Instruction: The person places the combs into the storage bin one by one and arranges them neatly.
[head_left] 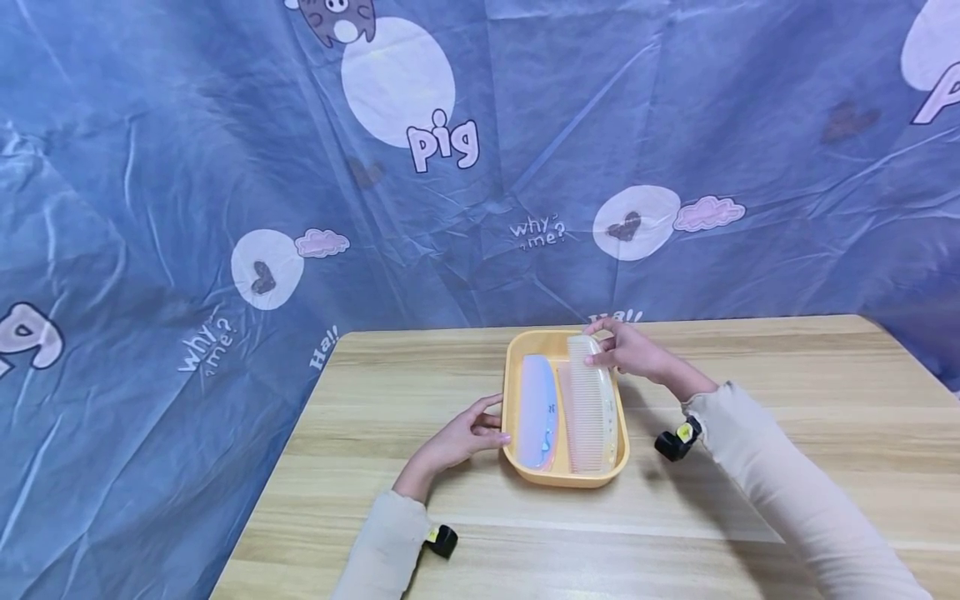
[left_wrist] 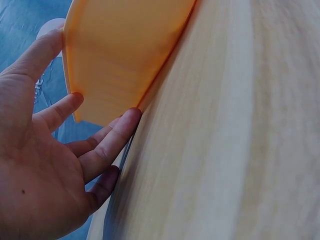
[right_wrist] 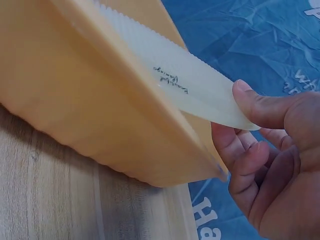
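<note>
A yellow-orange plastic tray [head_left: 516,467] holds a blue comb [head_left: 536,408], a pink comb [head_left: 567,392] and a cream comb [head_left: 592,408]. My right hand [head_left: 633,350] pinches the far end of the cream comb between thumb and fingers. In the right wrist view that end of the cream comb [right_wrist: 200,90] rises above the tray rim, with dark lettering on its side. My left hand [head_left: 457,437] is at the tray's left side, thumb at the rim. Seen from the left wrist, loosely spread fingers of the left hand [left_wrist: 55,150] touch the tray's outer wall [left_wrist: 125,50].
The tray stands on a wood-grain table [head_left: 390,375], near its far edge. Behind hangs a blue cloth [head_left: 480,275] with printed words and pictures. A black wrist camera [head_left: 442,542] sits on the left sleeve, another wrist camera [head_left: 675,443] on the right.
</note>
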